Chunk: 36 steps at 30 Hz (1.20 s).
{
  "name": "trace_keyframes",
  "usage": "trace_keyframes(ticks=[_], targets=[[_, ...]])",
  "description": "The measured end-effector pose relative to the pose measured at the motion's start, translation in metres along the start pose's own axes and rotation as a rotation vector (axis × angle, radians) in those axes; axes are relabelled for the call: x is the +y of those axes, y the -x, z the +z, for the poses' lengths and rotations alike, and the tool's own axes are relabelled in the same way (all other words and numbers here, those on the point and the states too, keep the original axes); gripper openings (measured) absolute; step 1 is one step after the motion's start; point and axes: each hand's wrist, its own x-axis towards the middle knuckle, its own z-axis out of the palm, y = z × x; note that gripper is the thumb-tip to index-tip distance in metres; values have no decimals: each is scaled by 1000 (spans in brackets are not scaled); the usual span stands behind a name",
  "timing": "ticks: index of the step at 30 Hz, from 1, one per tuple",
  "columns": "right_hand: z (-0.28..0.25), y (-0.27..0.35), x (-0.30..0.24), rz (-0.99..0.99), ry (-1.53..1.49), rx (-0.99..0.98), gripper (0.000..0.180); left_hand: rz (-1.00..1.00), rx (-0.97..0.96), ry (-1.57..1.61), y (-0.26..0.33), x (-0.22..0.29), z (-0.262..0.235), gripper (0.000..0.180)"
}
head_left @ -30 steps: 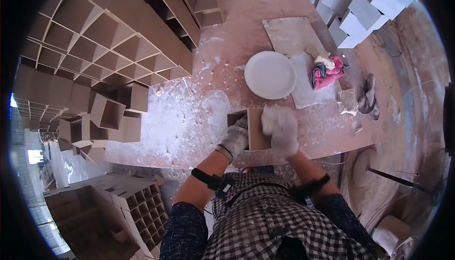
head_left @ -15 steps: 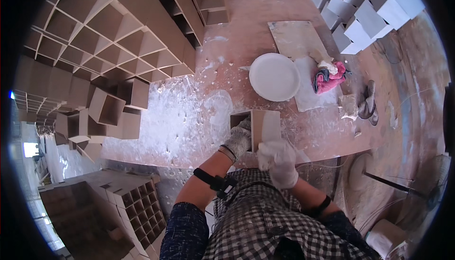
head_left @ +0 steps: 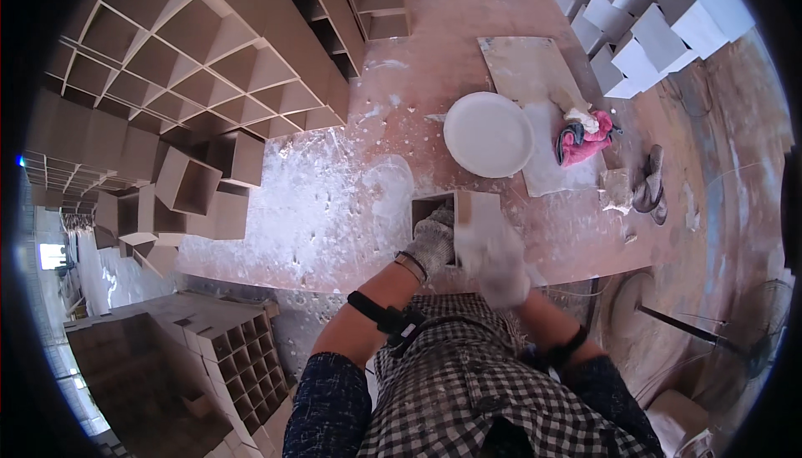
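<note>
One open brown box (head_left: 455, 216) is set on the dusty floor (head_left: 334, 207), near centre. It is gripped at its left wall by one gloved left hand (head_left: 432, 241). One gloved right hand (head_left: 501, 267) is blurred just right of it; its grasp cannot be told. One white round dish (head_left: 489, 134) and one pink rag (head_left: 585, 136) are placed farther off. Stacked box grids (head_left: 209, 65) are ranged at far left.

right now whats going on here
A person in gloves works on a small open brown box on a dusty pink floor. The left hand holds the box's left wall; the right hand is blurred at its near right side. A white round dish and a pink rag lie just beyond, with rows of similar boxes stacked to the left.
</note>
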Motion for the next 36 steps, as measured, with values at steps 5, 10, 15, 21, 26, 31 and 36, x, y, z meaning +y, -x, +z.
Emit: trace_keyframes(ticks=[5,10,15,21,26,31,36], targets=[[5,-59,15,66,-299,37,24,-66,9,774,-23,-16,37,38],[-8,23,-17,-320,96,-90,33,-12,52,247,-18,-18,39,37],[-14,-66,6,-70,-12,21,16,-13,-123,156,-17,30,-24,42],[-5,10,-15,412,-1119,-130,29,151,215,281,-12,-25,50,40],[6,-20,-24,117,-319,-60,24,196,233,-35,-22,-84,99,39],[-10,-80,61,378,-758,48,32,-146,-142,120,-15,50,-38,38],[-39,-72,44,151,-652,479,30,17,164,267,12,19,-25,37]])
